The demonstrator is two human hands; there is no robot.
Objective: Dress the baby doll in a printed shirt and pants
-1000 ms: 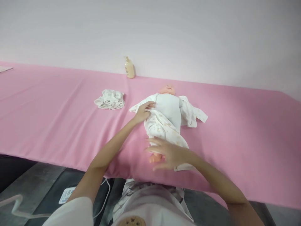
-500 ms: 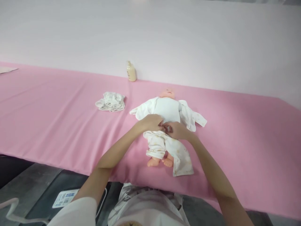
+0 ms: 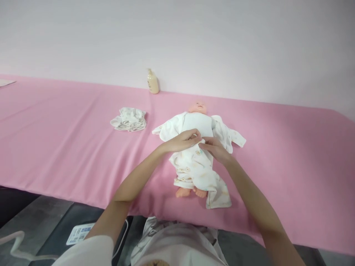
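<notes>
A baby doll lies on its back, head at the far side and bare feet towards me. A white printed baby garment is wrapped over its body, with one long flap trailing past the feet. A plain white panel covers the chest. My left hand lies curled over the garment's front. My right hand meets it there, fingertips on the cloth edge. The fingertips partly hide the fabric between them.
A folded white printed cloth lies left of the doll, and a cream pump bottle stands at the far edge. Both sit on a pink table cover against a pale wall. A white card lies below the near edge.
My hands have moved slightly apart and further up the doll. The garment now lies higher and fuller over the legs, hiding more of them. The feet show less.
</notes>
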